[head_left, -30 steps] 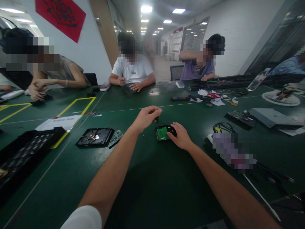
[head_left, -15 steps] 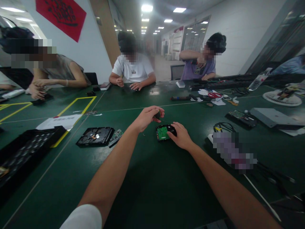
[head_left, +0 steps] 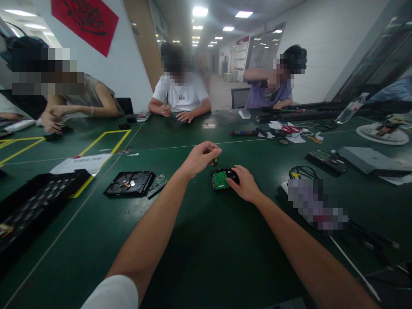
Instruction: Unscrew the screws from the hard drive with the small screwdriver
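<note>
In my left hand [head_left: 202, 158] is a short black and yellow screwdriver [head_left: 215, 161], pinched upright between the fingers above the far edge of a hard drive [head_left: 220, 179]. I cannot make out whether its tip touches the drive. The hard drive lies on the green table [head_left: 199, 240] with its green circuit board facing up. My right hand [head_left: 245, 182] grips the drive's right side, thumb on top and fingers round the far edge. Tiny screws [head_left: 195, 182] lie just left of the drive.
To the left are another black hard drive [head_left: 128, 183], a loose circuit board [head_left: 158, 184] and a long black casing [head_left: 41, 193]. On the right stand a further drive [head_left: 325, 161], a grey box [head_left: 373, 159] and cables [head_left: 302, 172]. Several people sit across the table.
My left hand has turned at the wrist and fingers, and the screwdriver now stands more upright and shows more. My right hand stays on the hard drive.
</note>
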Tool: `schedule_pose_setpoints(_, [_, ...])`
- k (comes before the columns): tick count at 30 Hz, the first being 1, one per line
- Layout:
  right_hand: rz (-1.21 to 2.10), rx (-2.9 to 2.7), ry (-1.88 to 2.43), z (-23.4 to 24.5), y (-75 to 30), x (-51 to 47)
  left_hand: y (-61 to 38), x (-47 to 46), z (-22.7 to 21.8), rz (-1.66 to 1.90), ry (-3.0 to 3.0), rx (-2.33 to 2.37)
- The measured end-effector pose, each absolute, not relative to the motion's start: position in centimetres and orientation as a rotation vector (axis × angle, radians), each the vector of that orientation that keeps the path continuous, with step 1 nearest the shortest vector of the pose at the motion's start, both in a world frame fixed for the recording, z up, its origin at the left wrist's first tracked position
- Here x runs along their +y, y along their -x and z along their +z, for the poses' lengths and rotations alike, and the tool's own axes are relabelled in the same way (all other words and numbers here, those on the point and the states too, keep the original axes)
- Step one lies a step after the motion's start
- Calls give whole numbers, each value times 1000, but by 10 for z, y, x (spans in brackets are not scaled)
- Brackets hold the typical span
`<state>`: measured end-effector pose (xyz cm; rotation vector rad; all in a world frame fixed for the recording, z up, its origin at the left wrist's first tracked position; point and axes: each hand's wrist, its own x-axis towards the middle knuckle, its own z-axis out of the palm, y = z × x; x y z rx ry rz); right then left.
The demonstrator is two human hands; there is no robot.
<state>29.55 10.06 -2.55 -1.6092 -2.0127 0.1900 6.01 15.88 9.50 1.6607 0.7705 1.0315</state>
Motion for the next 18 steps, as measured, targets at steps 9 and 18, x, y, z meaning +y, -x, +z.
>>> schedule_pose_setpoints(9, [178, -2000, 1588, -29, -297, 102, -62, 156, 95, 1027, -1635, 709])
schedule_pose_setpoints(18, [166, -2015, 1595, -29, -297, 102, -64, 157, 93, 1076, -1615, 720])
